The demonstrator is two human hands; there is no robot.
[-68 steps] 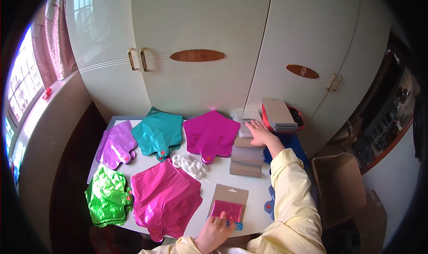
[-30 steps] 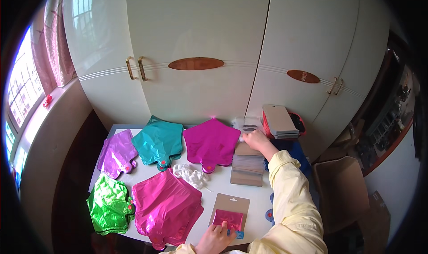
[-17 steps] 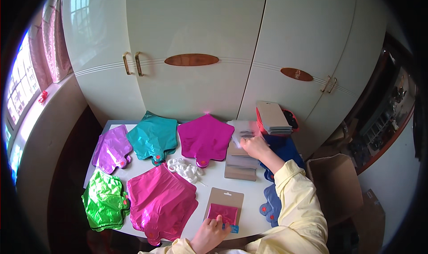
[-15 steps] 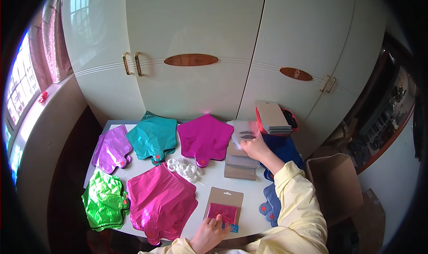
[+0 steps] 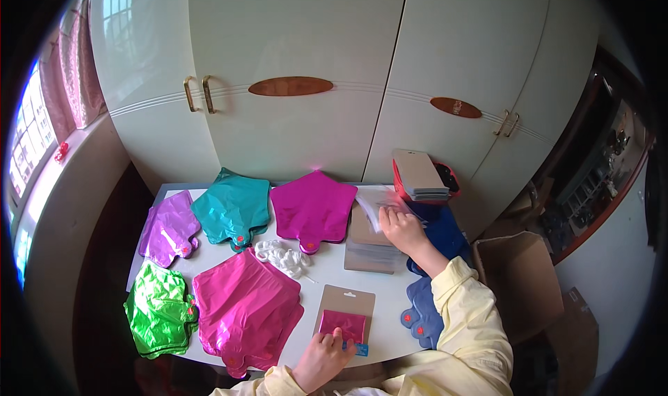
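Note:
My left hand (image 5: 323, 356) rests at the near table edge with its fingertips on a brown card pouch (image 5: 344, 317) that has a pink foil balloon in its window. My right hand (image 5: 402, 229) reaches to the far right and pinches a thin clear sheet (image 5: 376, 207) above a stack of brown card pouches (image 5: 367, 246). Flat star-shaped foil balloons lie spread on the white table (image 5: 327, 275): purple (image 5: 167, 227), teal (image 5: 232, 207), magenta (image 5: 314, 209), green (image 5: 158, 310) and a large pink stack (image 5: 245, 309).
A coil of white ribbon (image 5: 282, 255) sits mid-table. Blue foil balloons (image 5: 437, 271) lie under my right forearm. A red bin with stacked card pouches (image 5: 419, 177) stands at the far right. White cupboards (image 5: 299, 83) stand behind, and a cardboard box (image 5: 518, 278) stands on the floor at right.
My right hand drew back from the red bin to the brown pouch stack and took hold of a clear sheet. My left hand stayed on the near pouch. The view shifted slightly.

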